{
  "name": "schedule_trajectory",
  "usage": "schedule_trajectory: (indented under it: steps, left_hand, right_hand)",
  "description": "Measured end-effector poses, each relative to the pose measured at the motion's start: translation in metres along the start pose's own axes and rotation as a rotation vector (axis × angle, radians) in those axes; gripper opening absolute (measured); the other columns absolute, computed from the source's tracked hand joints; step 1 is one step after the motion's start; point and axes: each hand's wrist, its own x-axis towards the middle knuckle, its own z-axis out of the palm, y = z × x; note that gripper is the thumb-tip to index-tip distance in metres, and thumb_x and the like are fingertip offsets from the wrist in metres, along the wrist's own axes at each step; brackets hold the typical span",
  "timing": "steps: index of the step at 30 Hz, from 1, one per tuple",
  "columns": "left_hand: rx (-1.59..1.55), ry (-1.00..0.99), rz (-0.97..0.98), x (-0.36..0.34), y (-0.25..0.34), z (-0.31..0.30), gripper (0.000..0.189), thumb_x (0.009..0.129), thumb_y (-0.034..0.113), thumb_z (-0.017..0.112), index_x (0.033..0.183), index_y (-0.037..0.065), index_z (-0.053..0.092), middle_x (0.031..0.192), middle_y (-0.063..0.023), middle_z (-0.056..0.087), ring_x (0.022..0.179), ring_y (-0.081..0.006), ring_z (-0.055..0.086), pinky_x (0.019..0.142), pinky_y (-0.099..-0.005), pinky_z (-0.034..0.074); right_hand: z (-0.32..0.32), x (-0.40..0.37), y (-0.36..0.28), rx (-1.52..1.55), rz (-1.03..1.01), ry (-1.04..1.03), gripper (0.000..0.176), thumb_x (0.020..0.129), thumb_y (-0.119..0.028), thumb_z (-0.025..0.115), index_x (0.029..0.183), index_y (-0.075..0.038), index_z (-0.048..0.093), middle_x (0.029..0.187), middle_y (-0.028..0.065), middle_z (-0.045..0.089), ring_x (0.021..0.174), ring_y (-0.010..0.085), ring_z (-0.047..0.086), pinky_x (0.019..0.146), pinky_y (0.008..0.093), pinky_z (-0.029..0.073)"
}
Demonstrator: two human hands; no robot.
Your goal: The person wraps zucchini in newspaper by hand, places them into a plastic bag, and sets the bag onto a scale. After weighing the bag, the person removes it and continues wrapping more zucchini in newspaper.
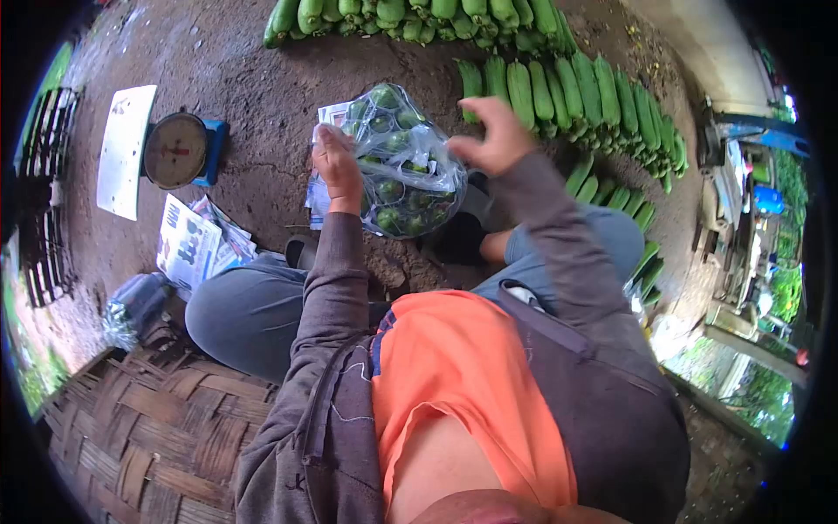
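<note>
Bag (417,181) of green fruit (388,218) laid on ground (262,113), newspaper (317,203) partly covered by it. Left hand (336,166) held at bag's left edge, fingers bunched; pinch on bag could not be told. Right hand (497,137), blurred, held near right side, thumb spread from fingers.

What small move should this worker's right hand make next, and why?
It should probably close on the crumpled plastic of the clear bag: the right hand is open beside it, thumb and fingers apart, and the left hand is at the bag's other side.
</note>
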Motion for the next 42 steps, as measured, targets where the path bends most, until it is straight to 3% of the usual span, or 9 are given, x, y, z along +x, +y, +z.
schedule_trajectory:
  steps: [4, 7, 11, 22, 28, 32, 35, 37, 42]
  left_hand:
    - [-0.106, -0.037, -0.072, -0.003, 0.012, 0.006, 0.048, 0.097, 0.042, 0.035, 0.077, 0.004, 0.056, 0.084, -0.0106, 0.064, 0.078, -0.0198, 0.057, 0.078, -0.0337, 0.044]
    - [-0.179, -0.117, -0.195, -0.003, 0.032, 0.004, 0.051, 0.096, 0.045, 0.033, 0.081, 0.003, 0.057, 0.093, -0.0141, 0.065, 0.084, -0.0237, 0.059, 0.082, -0.0362, 0.042]
    - [-0.298, -0.165, -0.117, 0.006, 0.039, -0.004, 0.043, 0.097, 0.041, 0.032, 0.070, 0.009, 0.043, 0.063, -0.0028, 0.048, 0.062, -0.0172, 0.047, 0.081, -0.0366, 0.041]
    - [-0.094, 0.102, -0.136, 0.004, 0.042, 0.028, 0.028, 0.091, 0.026, 0.034, 0.072, 0.009, 0.047, 0.065, 0.0020, 0.042, 0.057, -0.0090, 0.037, 0.056, -0.0268, 0.033]
    - [0.704, -0.408, 0.382, -0.012, 0.027, 0.013, 0.032, 0.092, 0.021, 0.040, 0.108, -0.001, 0.057, 0.105, -0.0115, 0.061, 0.114, -0.0228, 0.047, 0.098, -0.0345, 0.034]
    - [0.314, -0.320, 0.160, -0.011, 0.020, 0.020, 0.031, 0.097, 0.028, 0.041, 0.096, 0.003, 0.059, 0.088, -0.0105, 0.065, 0.103, -0.0258, 0.056, 0.095, -0.0383, 0.038]
    - [-0.124, -0.282, -0.136, 0.002, -0.003, 0.000, 0.032, 0.098, 0.028, 0.042, 0.093, 0.001, 0.058, 0.067, -0.0012, 0.055, 0.064, -0.0124, 0.056, 0.059, -0.0343, 0.045]
    - [0.226, -0.248, -0.118, -0.003, 0.003, 0.016, 0.028, 0.096, 0.026, 0.045, 0.097, 0.000, 0.056, 0.066, -0.0053, 0.057, 0.061, -0.0191, 0.056, 0.056, -0.0387, 0.043]
    - [0.856, -0.367, 0.292, -0.016, 0.004, 0.035, 0.028, 0.082, 0.021, 0.050, 0.100, 0.000, 0.054, 0.076, -0.0255, 0.057, 0.071, -0.0451, 0.053, 0.063, -0.0500, 0.040]
  right_hand:
    - [0.094, -0.002, 0.011, 0.210, -0.066, 0.194, 0.027, 0.079, -0.031, 0.070, 0.084, -0.005, 0.065, 0.091, 0.0079, 0.061, 0.090, 0.0223, 0.056, 0.079, 0.0325, 0.046]
    - [0.086, 0.019, -0.034, 1.210, 0.429, 0.384, 0.033, 0.082, -0.037, 0.065, 0.087, -0.004, 0.062, 0.087, 0.0080, 0.062, 0.087, 0.0199, 0.057, 0.078, 0.0316, 0.045]
    - [0.061, 0.044, -0.010, 1.625, 0.402, 0.374, 0.030, 0.088, -0.038, 0.057, 0.072, -0.012, 0.053, 0.064, -0.0014, 0.051, 0.055, 0.0097, 0.048, 0.058, 0.0300, 0.048]
    - [0.174, -0.011, -0.004, 0.015, 0.010, -0.146, 0.024, 0.074, -0.007, 0.055, 0.097, -0.010, 0.048, 0.095, 0.0167, 0.056, 0.080, 0.0388, 0.059, 0.068, 0.0488, 0.048]
    - [0.177, -0.011, 0.005, 0.073, 0.051, -0.175, 0.025, 0.082, -0.008, 0.054, 0.107, -0.007, 0.052, 0.103, 0.0174, 0.059, 0.084, 0.0332, 0.062, 0.071, 0.0413, 0.051]
    - [0.159, -0.017, 0.009, 0.443, 0.163, -0.022, 0.020, 0.090, -0.014, 0.050, 0.107, -0.009, 0.058, 0.085, 0.0110, 0.063, 0.068, 0.0192, 0.064, 0.061, 0.0327, 0.052]
    - [0.116, -0.010, -0.001, 0.704, 0.361, 0.063, 0.019, 0.090, -0.009, 0.049, 0.109, -0.008, 0.052, 0.074, 0.0064, 0.062, 0.062, 0.0104, 0.059, 0.054, 0.0266, 0.049]
    - [0.104, -0.001, 0.002, 0.893, 0.515, 0.150, 0.019, 0.089, -0.008, 0.050, 0.108, -0.007, 0.048, 0.077, 0.0068, 0.063, 0.062, 0.0105, 0.058, 0.054, 0.0267, 0.049]
    - [0.094, 0.019, -0.020, 0.381, -0.033, 0.129, 0.036, 0.079, -0.013, 0.059, 0.110, -0.007, 0.044, 0.086, 0.0185, 0.063, 0.073, 0.0340, 0.064, 0.061, 0.0393, 0.051]
